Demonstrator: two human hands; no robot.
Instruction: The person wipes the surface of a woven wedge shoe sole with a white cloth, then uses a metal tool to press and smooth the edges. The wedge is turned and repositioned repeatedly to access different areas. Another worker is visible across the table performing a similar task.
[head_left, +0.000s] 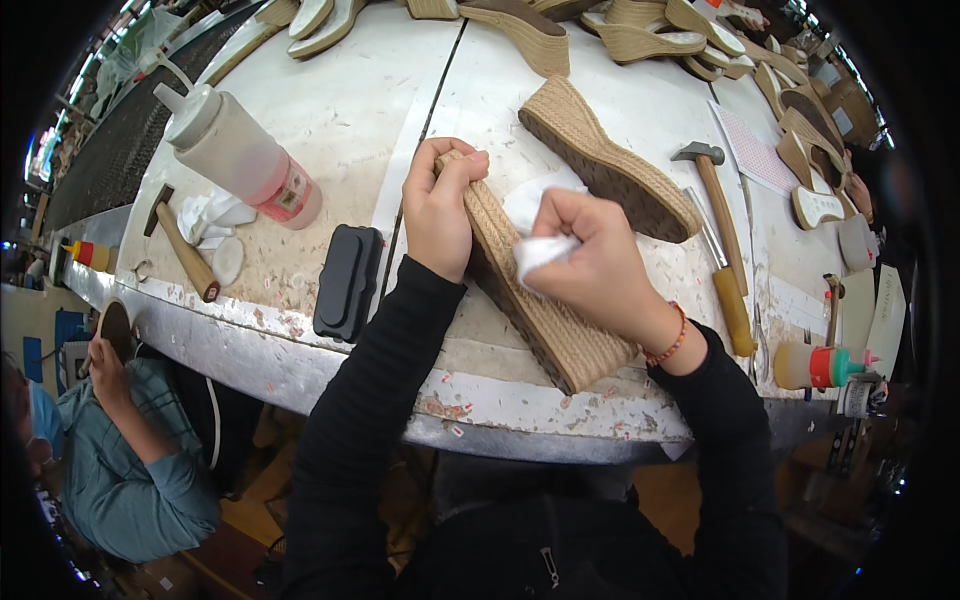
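My left hand [440, 205] grips the narrow toe end of a wedge shoe sole [535, 295] wrapped in tan woven rope. The sole lies tilted on its side, its thick heel end close to the table's front edge. Bunched in the closed fingers of my right hand [600, 262] is a white cloth [543, 258], pressed against or just over the woven side. Beyond my hands rests a second wedge sole [610, 165], its dark patterned underside partly showing. White material [535, 200] lies on the table between the two soles.
A squeeze bottle [240, 155] with pink liquid, a hammer [185, 245] and a black case [347, 282] are at left. Another hammer [720, 200] and a yellow-handled tool [730, 300] lie right, near a glue bottle [805, 367]. Several wedges [650, 42] pile up behind. A co-worker [140, 450] sits left.
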